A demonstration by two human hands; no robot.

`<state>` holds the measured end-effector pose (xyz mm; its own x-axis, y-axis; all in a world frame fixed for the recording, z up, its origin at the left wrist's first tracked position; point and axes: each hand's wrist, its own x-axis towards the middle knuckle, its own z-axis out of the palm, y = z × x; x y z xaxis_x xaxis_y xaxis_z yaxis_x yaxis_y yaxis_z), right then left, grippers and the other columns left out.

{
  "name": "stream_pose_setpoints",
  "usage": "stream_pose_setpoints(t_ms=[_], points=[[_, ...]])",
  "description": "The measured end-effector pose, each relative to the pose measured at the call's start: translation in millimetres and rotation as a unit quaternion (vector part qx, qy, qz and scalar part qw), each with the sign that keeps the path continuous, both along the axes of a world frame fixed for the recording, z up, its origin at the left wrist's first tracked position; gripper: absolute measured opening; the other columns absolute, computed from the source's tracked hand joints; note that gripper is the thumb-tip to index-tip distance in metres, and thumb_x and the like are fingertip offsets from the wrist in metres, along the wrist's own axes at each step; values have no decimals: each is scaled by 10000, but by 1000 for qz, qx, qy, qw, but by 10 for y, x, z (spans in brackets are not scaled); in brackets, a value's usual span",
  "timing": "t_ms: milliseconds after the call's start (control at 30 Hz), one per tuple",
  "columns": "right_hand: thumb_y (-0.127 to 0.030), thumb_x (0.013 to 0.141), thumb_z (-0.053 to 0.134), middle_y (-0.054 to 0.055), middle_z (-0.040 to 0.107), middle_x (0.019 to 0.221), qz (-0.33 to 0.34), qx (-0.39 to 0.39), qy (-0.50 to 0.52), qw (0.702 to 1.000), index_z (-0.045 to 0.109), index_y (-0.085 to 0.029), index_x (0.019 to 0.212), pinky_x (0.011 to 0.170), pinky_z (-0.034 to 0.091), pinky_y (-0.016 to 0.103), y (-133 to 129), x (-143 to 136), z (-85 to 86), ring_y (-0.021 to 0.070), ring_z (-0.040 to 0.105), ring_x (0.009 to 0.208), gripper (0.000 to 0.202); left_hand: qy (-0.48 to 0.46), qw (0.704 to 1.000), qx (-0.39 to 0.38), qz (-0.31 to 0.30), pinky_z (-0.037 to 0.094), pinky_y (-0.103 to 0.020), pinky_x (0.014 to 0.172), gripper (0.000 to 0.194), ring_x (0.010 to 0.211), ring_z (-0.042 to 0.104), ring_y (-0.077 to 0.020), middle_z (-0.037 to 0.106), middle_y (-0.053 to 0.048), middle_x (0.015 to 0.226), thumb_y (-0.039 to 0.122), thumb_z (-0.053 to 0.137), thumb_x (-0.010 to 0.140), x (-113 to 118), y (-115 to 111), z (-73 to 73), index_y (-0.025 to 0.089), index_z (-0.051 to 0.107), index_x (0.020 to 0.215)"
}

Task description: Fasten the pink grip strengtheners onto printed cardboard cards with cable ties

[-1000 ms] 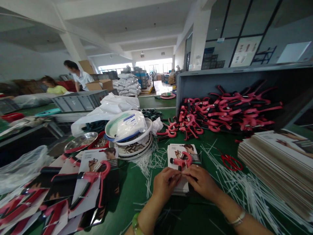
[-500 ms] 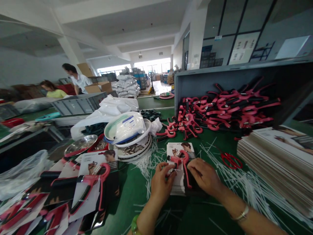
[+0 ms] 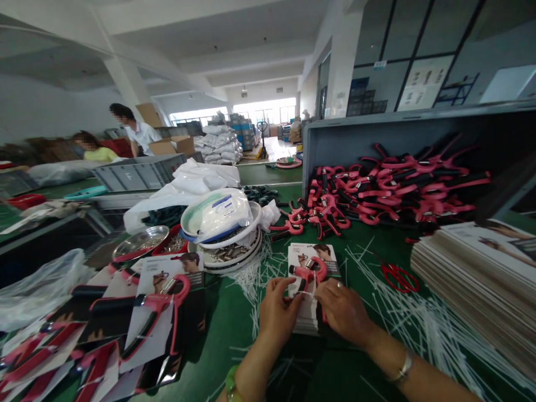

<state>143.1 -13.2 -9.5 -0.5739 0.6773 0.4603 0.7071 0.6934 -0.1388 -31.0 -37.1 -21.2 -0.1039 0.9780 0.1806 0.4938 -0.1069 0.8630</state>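
Observation:
A pink and black spring hand gripper (image 3: 320, 269) lies on a printed backing card (image 3: 298, 252), which tops a small stack of cards in front of me. A thin white cable tie (image 3: 307, 293) crosses the tool's handles. My left hand (image 3: 277, 312) is closed at the left edge of the card, thumb and finger pinching one end of the tie. From the right, my right hand (image 3: 345, 310) pinches the other end, its fingers covering part of the pink handle.
A grey crate (image 3: 307, 151) on its side spills many hand grippers (image 3: 372, 187). Loose cable ties (image 3: 431, 318), red scissors (image 3: 400, 277) and a tall card stack (image 3: 469, 285) lie right. Carded grippers (image 3: 154, 304) and stacked bowls (image 3: 251, 245) are left. Two people (image 3: 142, 134) work beyond.
My right hand has moved left and inward over the handle, its fingers coming to the cable tie near my left fingertips. The tie now shows stretched between both hands. The view has shifted slightly.

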Motion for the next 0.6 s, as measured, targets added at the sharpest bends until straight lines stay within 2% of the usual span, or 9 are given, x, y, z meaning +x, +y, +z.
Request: stream_pose_setpoints(t_ms=[100,233,333,433,600], points=[[-54,795,407,80,662,868,-14,-4,22,1000,609,-180,871,718,481,291,-24,48,-65,192,589,825,250,21,999,15,-19,521,-279,744,288,912,589,-156,502,-69,1148,281,569,805,17,-13,22,264,617,1088],[-57,814,390,74,659,849,19,0,33,999,605,-180,856,720,481,292,-12,56,-87,186,588,816,251,107,989,75,-75,437,-385,915,195,1085,512,-226,510,-66,1222,329,621,779,36,12,64,299,696,958],[-45,806,385,78,654,850,31,15,31,999,605,-172,853,712,482,292,-3,58,-91,188,586,816,259,132,982,92,-99,436,-373,892,127,1045,529,-219,564,-58,1160,315,630,778,25,84,79,286,719,864],[-46,808,384,78,651,842,22,36,36,998,607,-171,860,686,482,285,-17,63,-109,189,588,806,261,167,972,105,-127,437,-351,874,128,999,543,-198,572,-48,1153,295,608,795,-13,145,115,287,715,865],[-79,855,383,73,651,825,1,75,91,993,597,-180,864,741,485,294,-116,135,-181,184,590,823,236,281,946,93,-132,406,-419,880,143,1055,512,-257,562,-27,1212,287,596,787,-54,131,279,315,702,879]])
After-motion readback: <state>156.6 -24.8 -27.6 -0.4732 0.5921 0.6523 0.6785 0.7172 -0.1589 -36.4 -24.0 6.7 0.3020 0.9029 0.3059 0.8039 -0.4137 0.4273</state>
